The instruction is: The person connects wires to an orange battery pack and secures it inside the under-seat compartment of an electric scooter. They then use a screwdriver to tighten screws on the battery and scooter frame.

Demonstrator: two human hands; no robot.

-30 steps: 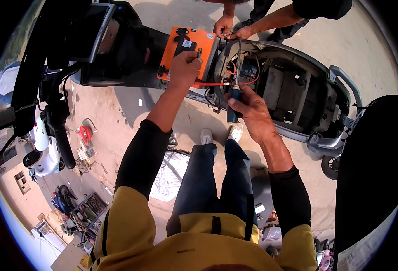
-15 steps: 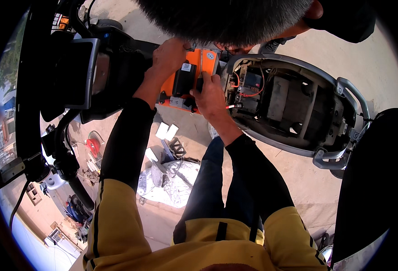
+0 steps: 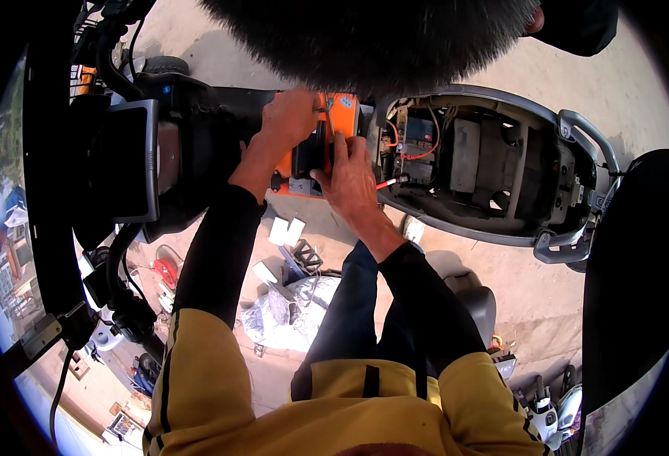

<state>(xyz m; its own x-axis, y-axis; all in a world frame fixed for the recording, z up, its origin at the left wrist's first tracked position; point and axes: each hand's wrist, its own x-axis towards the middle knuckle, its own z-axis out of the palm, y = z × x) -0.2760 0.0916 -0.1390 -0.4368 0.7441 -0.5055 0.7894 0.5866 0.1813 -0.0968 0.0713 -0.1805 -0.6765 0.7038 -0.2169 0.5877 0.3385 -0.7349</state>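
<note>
An orange battery case [image 3: 344, 114] sits across the scooter's middle, with a black box [image 3: 308, 156] on top. My right hand [image 3: 349, 178] lies over the case's right side, fingers closed round a screwdriver [image 3: 329, 119]. Its thin metal shaft slants toward the far edge of the case; its handle is mostly covered by my fingers. At that far edge my left hand [image 3: 290, 118] is closed, fingertips beside the shaft. What those fingertips pinch, if anything, I cannot make out. Beneath my right wrist a red cable end [image 3: 387, 183] points toward the open scooter body.
Another person's head [image 3: 372, 42] leans in over the case's far side. To the right lies the open scooter body [image 3: 467, 159] with red wires and a grey grab rail [image 3: 589, 144]. A dark screen [image 3: 133, 161] and handlebar stand left. Silver sheeting [image 3: 292, 311] lies on the ground nearer me.
The screwdriver's shaft has tilted to the left, and my right hand has turned with it, covering more of the black box. My left hand has shifted slightly toward the shaft. The view has moved slightly.
</note>
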